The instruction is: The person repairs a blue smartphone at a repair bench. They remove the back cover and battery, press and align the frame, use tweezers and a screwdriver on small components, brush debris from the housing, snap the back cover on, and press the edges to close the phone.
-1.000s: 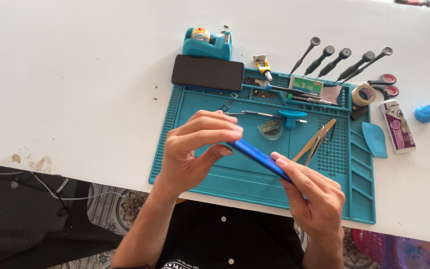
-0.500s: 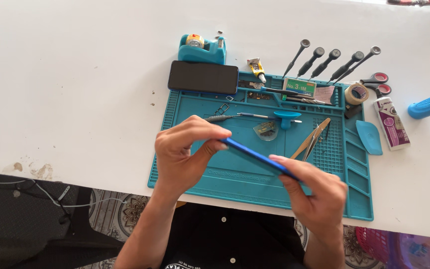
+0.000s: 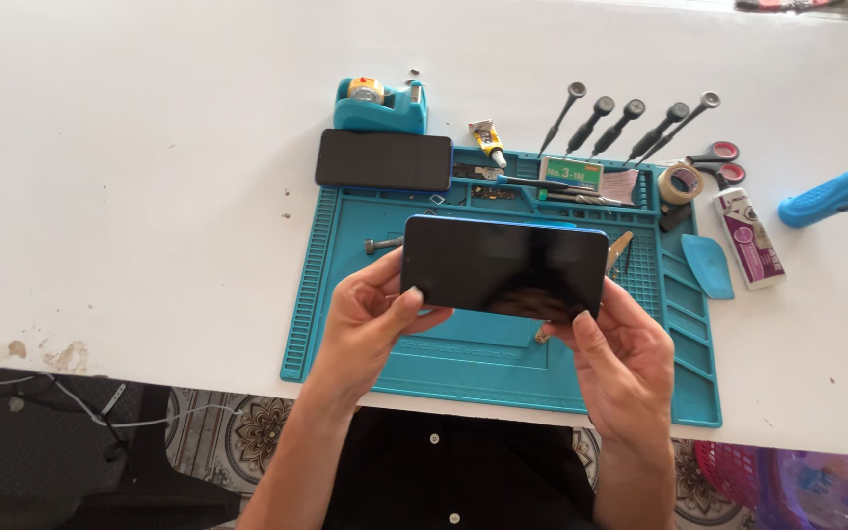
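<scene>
A: Hands first, quick. What's the left hand [image 3: 370, 319] doing?

B: Gripping the left short end of a dark smartphone [image 3: 504, 267], thumb lying on the glass near the lower left corner, fingers behind it.

A: Right hand [image 3: 620, 353]?

B: Holding the right end of the same phone, thumb up against the lower right corner, palm under it. So both hands are closed around one phone, held level, screen facing up at the camera, blue edge showing along the top.

A: Where is the phone exactly?

B: Lifted above the middle of the teal work mat [image 3: 463, 358], not lying on it. Screen is dark, only reflections.

A: Stuff around?

B: Second dark phone [image 3: 384, 160] lies flat at the mat's upper left corner, partly on the white table [image 3: 149, 177]. Behind it a teal tape dispenser [image 3: 380, 105]. A small glue tube [image 3: 489, 143] sits just right of that phone.

A: Tools?

B: Row of five black-handled screwdrivers [image 3: 630, 126] fanned out on the table past the mat's top edge. Red-handled scissors [image 3: 723, 162] to their right, a roll of tape [image 3: 680, 183] just beside them. A white tube [image 3: 750, 236] and a teal plastic pick [image 3: 707, 265] off the mat's right edge. Blue handle [image 3: 836, 188] at far right, cut off by the frame.

A: Anything under the phone?

B: Tweezers [image 3: 618, 250] peek out at its right end; a metal tool tip [image 3: 383, 243] sticks out at left. Rest is hidden.
</scene>
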{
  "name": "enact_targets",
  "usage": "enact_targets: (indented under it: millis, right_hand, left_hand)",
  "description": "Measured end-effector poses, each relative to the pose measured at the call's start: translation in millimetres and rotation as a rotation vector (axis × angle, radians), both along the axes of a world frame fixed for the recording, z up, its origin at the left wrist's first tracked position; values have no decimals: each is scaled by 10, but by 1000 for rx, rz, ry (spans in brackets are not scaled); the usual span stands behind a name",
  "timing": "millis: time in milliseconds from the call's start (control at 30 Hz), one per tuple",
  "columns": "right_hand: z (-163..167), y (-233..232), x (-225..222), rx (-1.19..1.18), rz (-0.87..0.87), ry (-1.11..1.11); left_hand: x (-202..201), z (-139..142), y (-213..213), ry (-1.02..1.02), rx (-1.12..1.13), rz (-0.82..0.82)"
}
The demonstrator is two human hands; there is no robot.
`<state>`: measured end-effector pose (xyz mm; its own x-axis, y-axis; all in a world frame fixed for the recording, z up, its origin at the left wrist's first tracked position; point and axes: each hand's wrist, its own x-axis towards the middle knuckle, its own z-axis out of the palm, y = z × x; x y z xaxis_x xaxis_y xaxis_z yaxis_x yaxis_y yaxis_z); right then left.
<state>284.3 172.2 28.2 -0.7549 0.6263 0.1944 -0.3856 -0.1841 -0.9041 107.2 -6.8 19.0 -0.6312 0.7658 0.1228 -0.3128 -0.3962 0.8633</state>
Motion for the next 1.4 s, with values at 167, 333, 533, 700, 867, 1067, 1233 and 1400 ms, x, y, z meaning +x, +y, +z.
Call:
enact_targets:
  millis: [167,333,533,700,867,1067,1233,1400]
  right_hand:
    - [-151,45,9,35,2,18]
    - [-322,-100,-64,109,-118,161]
    - [-307,-123,-73,118,-156,114]
    - [-308,-106,4,295,-160,18]
    - [-374,-26,-50,99,-66,110]
    - [-281,118,34,381,-32,-131]
    - [-100,185,7,447,46,-287]
    - [-68,39,-38,437,-215,-293]
  left_hand:
    - [9,-100,-72,48,-16,17]
    - [154,-134,14,144,-33,174]
    - [154,-117,56,140,-14,240]
    - [109,-145,48,204,-122,171]
    - [55,-10,-92,215,-163,-30]
    - [-36,235,-246,342,-194,-38]
    - [-122,302,-293,418,-399,25]
    - [-120,299,-211,473,-418,100]
